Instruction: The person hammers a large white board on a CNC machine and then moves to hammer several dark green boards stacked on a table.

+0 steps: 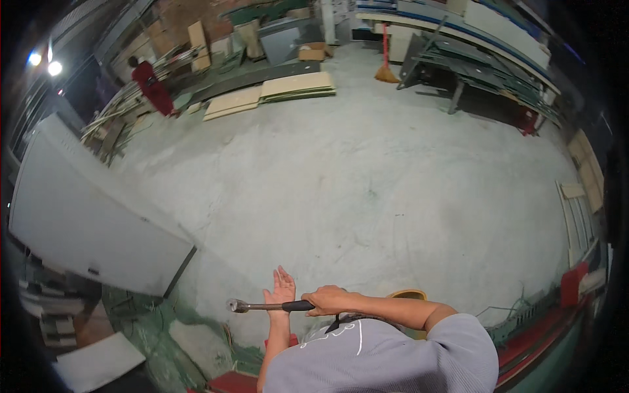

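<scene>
My right hand (329, 300) is wrapped round the black handle of a ratchet wrench (264, 306). Its metal shaft points left and ends in a round head. Just beyond the shaft, my left hand (282, 287) is open, palm up with the fingers stretched out, holding nothing. The shaft crosses in front of my left wrist; whether it touches the wrist I cannot tell.
At left stands a large pale panel (92, 209). Boards (295, 87) lie on the far floor near a person in red (152, 87). A broom (386, 71) stands beside a loaded rack (485, 65) at the far right. Red and green machinery (544, 344) borders the near right.
</scene>
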A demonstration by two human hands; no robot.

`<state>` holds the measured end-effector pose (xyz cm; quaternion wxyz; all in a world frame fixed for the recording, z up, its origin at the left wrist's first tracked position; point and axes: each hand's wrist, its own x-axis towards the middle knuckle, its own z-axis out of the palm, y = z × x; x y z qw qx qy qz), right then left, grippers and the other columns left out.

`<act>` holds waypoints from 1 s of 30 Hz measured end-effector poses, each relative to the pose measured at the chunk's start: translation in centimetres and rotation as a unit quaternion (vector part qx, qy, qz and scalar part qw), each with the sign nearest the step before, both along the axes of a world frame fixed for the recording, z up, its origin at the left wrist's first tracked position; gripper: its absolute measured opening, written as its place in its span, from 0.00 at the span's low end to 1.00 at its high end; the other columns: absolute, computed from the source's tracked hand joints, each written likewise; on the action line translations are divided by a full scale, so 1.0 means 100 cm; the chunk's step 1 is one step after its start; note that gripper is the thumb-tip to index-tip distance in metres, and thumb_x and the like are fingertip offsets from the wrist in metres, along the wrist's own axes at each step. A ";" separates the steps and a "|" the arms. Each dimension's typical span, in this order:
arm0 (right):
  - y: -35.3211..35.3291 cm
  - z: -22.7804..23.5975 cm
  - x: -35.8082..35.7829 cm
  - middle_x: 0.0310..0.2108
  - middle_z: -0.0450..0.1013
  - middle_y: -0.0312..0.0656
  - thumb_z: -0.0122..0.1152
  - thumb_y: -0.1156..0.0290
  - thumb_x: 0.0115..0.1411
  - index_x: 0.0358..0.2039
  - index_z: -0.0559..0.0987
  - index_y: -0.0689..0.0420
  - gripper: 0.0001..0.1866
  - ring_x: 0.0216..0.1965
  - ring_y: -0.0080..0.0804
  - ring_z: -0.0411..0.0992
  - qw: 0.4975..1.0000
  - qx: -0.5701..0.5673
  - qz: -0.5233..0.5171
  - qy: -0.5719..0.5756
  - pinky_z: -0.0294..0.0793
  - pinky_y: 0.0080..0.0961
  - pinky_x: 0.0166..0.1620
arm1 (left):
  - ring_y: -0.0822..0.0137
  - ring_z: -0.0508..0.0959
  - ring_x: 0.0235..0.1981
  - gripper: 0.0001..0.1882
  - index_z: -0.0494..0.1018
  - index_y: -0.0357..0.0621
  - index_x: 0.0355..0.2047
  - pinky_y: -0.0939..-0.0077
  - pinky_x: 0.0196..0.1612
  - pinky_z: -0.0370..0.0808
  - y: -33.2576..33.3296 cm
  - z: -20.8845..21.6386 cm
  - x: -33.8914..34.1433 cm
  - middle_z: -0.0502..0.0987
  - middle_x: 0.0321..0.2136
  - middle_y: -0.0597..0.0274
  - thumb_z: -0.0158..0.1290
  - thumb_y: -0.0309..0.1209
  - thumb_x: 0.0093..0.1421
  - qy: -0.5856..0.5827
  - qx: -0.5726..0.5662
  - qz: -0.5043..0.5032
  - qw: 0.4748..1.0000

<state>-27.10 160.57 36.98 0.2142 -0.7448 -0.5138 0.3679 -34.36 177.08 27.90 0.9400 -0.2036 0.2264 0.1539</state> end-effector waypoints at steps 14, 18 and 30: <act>-0.009 -0.035 0.174 0.22 0.72 0.49 0.60 0.60 0.47 0.31 0.71 0.59 0.17 0.28 0.46 0.72 0.982 -0.018 -0.173 -0.079 0.70 0.39 0.31 | 0.68 0.68 0.26 0.31 0.64 0.46 0.33 0.66 0.35 0.63 0.037 -0.039 0.183 0.67 0.22 0.65 0.31 0.63 0.54 0.177 0.052 -0.138 0.973; 0.002 -0.050 0.242 0.20 0.72 0.48 0.59 0.59 0.48 0.32 0.70 0.57 0.16 0.28 0.46 0.72 0.982 -0.038 -0.164 -0.082 0.69 0.40 0.29 | 0.67 0.69 0.27 0.30 0.64 0.46 0.34 0.65 0.35 0.63 0.044 -0.042 0.257 0.67 0.24 0.63 0.32 0.61 0.54 0.256 0.030 -0.164 0.952; -0.032 -0.028 0.415 0.21 0.73 0.47 0.59 0.66 0.44 0.28 0.73 0.59 0.12 0.28 0.43 0.73 0.939 -0.060 -0.300 -0.157 0.70 0.36 0.31 | 0.73 0.62 0.12 0.23 0.62 0.41 0.33 0.73 0.24 0.65 0.029 -0.078 0.505 0.64 0.16 0.67 0.36 0.51 0.60 0.274 0.138 -0.444 0.842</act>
